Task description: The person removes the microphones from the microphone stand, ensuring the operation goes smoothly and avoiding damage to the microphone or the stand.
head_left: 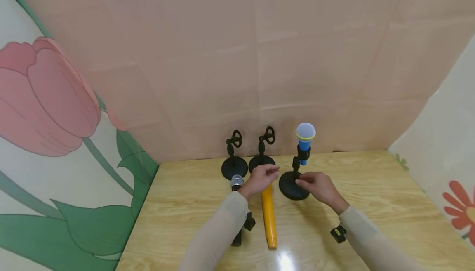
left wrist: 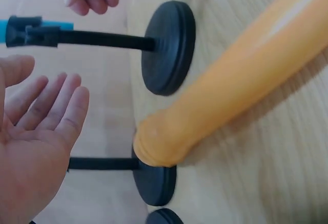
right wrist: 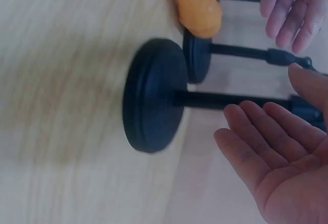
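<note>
A blue toy microphone (head_left: 305,135) sits upright in the clip of a black desk stand (head_left: 293,190). My right hand (head_left: 320,186) is beside that stand; in the right wrist view its fingers (right wrist: 251,152) are fairly straight, near the post, and hold nothing. My left hand (head_left: 261,178) hovers over the upper end of an orange tube-shaped thing (head_left: 269,221), which lies on the table and whose tip overlaps a second stand's base. In the left wrist view the left palm (left wrist: 31,162) faces up with extended fingers and nothing in it.
Two black stands with bare ring clips, one at far left (head_left: 234,168) and one in the middle (head_left: 261,161), stand near the back wall (head_left: 208,97). A black microphone with a silver head (head_left: 237,181) lies partly hidden under the left forearm. The wooden table (head_left: 178,205) meets side walls printed with flowers.
</note>
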### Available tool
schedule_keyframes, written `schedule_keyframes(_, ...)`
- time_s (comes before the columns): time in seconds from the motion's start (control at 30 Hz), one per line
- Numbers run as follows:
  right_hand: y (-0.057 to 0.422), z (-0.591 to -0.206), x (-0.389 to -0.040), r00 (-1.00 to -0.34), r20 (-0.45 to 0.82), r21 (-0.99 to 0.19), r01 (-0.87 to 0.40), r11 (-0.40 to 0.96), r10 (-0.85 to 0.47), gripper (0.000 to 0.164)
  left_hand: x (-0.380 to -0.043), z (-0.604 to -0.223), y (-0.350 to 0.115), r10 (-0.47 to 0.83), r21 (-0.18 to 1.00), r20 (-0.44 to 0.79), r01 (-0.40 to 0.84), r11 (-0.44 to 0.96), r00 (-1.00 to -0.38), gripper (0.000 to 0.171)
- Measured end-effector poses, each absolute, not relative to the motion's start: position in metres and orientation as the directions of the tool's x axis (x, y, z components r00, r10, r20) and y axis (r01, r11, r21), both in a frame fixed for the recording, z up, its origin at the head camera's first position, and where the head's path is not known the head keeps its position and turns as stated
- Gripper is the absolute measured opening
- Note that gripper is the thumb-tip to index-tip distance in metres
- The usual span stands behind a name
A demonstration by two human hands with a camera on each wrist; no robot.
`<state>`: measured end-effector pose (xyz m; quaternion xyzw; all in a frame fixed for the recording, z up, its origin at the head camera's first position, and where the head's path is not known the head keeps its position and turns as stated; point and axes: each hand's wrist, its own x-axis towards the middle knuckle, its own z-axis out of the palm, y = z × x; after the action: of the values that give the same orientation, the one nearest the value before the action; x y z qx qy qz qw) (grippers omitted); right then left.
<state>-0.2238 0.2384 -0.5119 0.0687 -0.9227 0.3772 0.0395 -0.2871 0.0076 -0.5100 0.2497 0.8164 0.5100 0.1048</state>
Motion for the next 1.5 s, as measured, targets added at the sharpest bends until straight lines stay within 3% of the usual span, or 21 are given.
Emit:
schedule_keyframes(0.3, 0.258, -0.476, -0.234, -0.994, 0.101, -0.673, -0.103, 0.733, -0.047, 0.046, -0.292, -0.489, 0.029, 0.453, 0.868, 0.105, 0.304, 0.394, -0.886, 0.035)
schedule_keyframes(0.73, 0.269, -0.443, -0.252, -0.991, 0.134, -0.706, -0.113, 0.700, -0.025, 0.066, -0.292, -0.489, 0.059, 0.390, 0.911, 0.164, 0.291, 0.293, -0.906, 0.035)
schedule_keyframes(1.07, 0.268, -0.438, -0.268, -0.948, 0.312, -0.777, -0.294, 0.556, -0.066, 0.045, -0.290, -0.492, 0.073, 0.345, 0.884, 0.248, 0.357, 0.301, -0.905, 0.029)
schedule_keyframes(1.3, 0.270, -0.441, -0.275, -0.939, 0.338, -0.770, -0.311, 0.557, -0.058, 0.042, -0.289, -0.489, 0.083, 0.278, 0.855, 0.272, 0.363, 0.370, -0.922, 0.017)
schedule_keyframes(1.5, 0.271, -0.442, -0.279, -0.945, 0.321, -0.771, -0.297, 0.564, -0.058, 0.045, -0.289, -0.488, 0.086, 0.239, 0.846, 0.269, 0.348, 0.405, -0.933, 0.017)
